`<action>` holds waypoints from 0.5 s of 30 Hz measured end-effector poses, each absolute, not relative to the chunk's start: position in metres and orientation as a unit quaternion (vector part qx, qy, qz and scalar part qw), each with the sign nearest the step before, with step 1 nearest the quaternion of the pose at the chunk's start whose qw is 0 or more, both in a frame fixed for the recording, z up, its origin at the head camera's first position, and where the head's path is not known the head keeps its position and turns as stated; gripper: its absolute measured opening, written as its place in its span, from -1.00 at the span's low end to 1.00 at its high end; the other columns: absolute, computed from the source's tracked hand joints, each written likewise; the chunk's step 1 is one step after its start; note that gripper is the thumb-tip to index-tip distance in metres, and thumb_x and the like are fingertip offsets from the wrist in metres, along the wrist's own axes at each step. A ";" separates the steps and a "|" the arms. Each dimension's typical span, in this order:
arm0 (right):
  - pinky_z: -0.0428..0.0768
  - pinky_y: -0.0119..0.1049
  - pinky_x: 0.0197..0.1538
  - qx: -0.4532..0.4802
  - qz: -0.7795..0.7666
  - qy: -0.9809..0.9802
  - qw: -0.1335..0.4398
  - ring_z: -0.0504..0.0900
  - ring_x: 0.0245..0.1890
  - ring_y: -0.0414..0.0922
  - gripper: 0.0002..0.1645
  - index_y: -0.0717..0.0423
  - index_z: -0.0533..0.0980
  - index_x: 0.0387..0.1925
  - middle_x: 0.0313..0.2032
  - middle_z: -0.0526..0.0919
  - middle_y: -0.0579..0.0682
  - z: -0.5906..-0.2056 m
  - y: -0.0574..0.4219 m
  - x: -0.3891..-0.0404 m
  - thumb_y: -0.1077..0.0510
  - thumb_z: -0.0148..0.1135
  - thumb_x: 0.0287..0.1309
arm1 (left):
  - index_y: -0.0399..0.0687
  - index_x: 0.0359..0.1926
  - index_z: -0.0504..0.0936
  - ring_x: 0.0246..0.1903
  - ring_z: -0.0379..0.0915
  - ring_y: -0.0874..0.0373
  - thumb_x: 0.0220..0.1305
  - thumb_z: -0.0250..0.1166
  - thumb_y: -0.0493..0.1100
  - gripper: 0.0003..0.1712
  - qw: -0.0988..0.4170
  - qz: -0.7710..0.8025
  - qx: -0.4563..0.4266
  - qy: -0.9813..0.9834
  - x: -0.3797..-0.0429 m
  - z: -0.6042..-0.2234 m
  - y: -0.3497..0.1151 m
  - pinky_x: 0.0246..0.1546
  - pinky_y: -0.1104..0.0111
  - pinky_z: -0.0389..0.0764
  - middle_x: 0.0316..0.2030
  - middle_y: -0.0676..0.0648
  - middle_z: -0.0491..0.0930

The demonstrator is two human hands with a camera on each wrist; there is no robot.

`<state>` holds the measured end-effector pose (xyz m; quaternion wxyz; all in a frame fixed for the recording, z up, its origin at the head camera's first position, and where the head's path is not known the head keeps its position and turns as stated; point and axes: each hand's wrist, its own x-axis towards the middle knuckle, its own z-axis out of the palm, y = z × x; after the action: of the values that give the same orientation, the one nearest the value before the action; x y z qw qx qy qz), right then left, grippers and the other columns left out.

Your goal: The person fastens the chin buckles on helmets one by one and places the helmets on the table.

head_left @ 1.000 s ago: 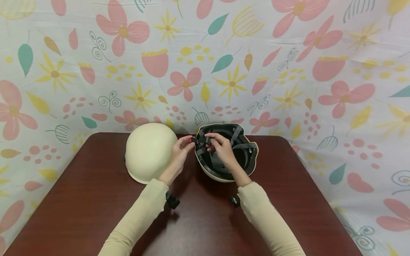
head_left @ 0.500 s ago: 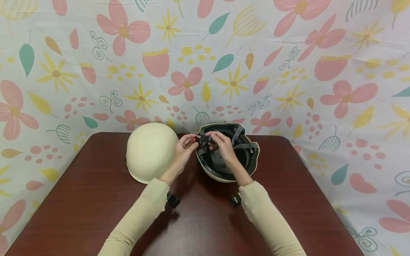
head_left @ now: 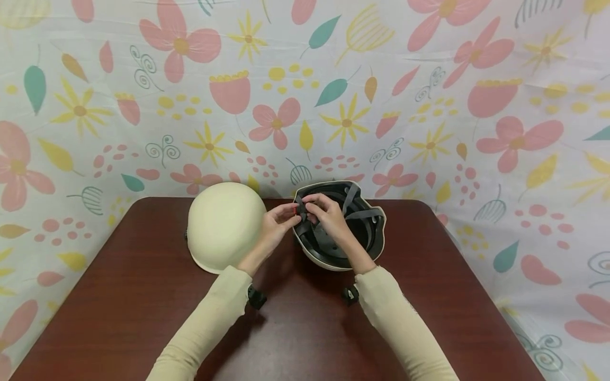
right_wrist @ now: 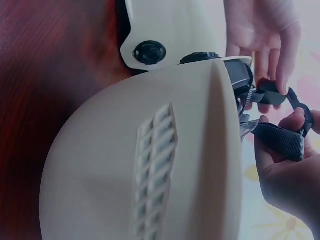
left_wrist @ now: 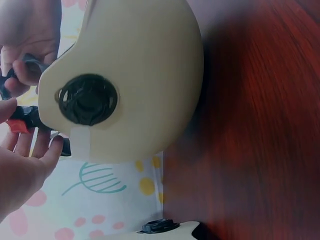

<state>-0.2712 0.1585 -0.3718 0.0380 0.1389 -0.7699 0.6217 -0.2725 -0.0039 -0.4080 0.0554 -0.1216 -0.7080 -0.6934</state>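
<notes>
Up close, the left hand [head_left: 275, 225] is pinching a black plastic buckle with a red tab [left_wrist: 24, 120]; the right hand [head_left: 331, 218] is gripping a dark grey webbing strap [right_wrist: 281, 142], probably handling soft and light, the buckle stiffer, best taken by its sides. Both are sitting at the rim of an upturned cream hard-shell helmet [head_left: 329, 248], and beyond, white floral cloth [head_left: 305, 79] is hanging.

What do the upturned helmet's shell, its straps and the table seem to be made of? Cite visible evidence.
Shell: probably hard plastic, matte cream; smooth, with a crisply moulded lattice.
Straps: apparently woven webbing, dull dark grey; fine ribbing shows.
Table: wood or wood-look laminate, red-brown with some sheen; grain-like streaks show.
</notes>
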 end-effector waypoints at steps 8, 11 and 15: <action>0.57 -0.33 -0.25 0.117 0.605 -0.787 0.017 0.58 -0.48 -0.14 -0.70 0.36 0.48 -0.02 -0.54 0.46 -0.04 -0.372 0.164 -0.272 0.19 0.09 0.37 | -0.40 0.01 0.61 -0.26 0.52 0.41 0.18 0.34 -0.41 -0.65 0.060 -0.700 -0.148 -0.696 -0.272 -0.409 -0.006 -0.05 0.41 0.58 -0.11 -0.42 0.62; 0.52 -0.36 -0.31 0.125 0.597 -0.793 0.002 0.63 -0.44 -0.10 -0.71 0.36 0.48 -0.01 -0.54 0.47 -0.04 -0.372 0.168 -0.272 0.20 0.08 0.38 | -0.39 0.00 0.63 -0.31 0.52 0.40 0.17 0.35 -0.38 -0.66 0.059 -0.685 -0.155 -0.709 -0.272 -0.408 -0.007 -0.08 0.32 0.58 -0.16 -0.38 0.63; 0.46 -0.35 -0.39 0.134 0.586 -0.799 -0.021 0.64 -0.42 -0.10 -0.70 0.36 0.48 0.00 -0.51 0.51 -0.08 -0.373 0.170 -0.273 0.20 0.06 0.39 | -0.34 0.00 0.65 -0.35 0.53 0.31 0.18 0.37 -0.33 -0.66 0.073 -0.637 -0.181 -0.746 -0.270 -0.407 -0.009 -0.21 0.37 0.56 -0.23 -0.31 0.66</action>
<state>-0.2733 0.1703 -0.3726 -0.0206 0.1340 -0.7987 0.5862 -0.2700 -0.0095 -0.4074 0.0727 -0.1814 -0.7458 -0.6368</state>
